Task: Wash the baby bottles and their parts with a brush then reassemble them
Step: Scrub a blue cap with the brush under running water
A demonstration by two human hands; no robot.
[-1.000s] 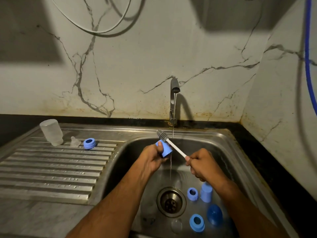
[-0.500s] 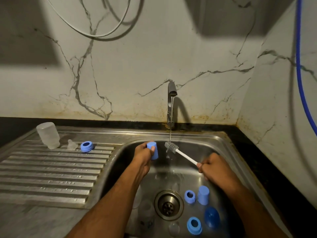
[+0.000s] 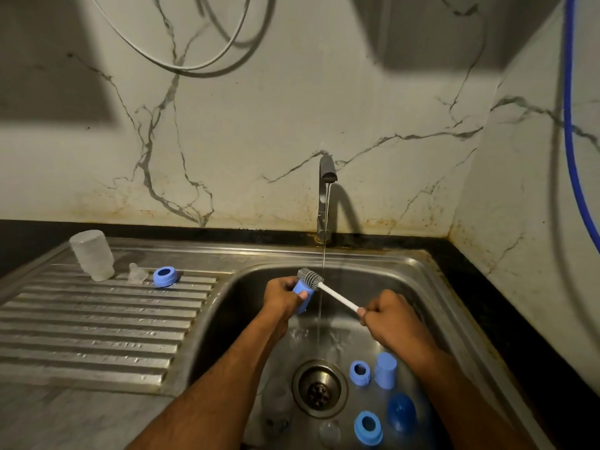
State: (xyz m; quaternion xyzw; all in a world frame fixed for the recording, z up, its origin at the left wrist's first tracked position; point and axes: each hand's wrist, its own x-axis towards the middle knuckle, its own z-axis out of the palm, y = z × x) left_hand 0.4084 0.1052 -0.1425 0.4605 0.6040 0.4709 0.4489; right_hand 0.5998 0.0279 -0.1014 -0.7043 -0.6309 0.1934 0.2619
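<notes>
Brush head is back up against the blue cap, off from under the tap stream. Left hand grips the cap over the far side of the sink; right hand clutches the white handle.

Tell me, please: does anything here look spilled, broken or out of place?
Nothing looks spilled or broken. The wall shows brownish stains above the counter, worst near the tap. Blue parts lie loose in the sink, which fits washing.
</notes>
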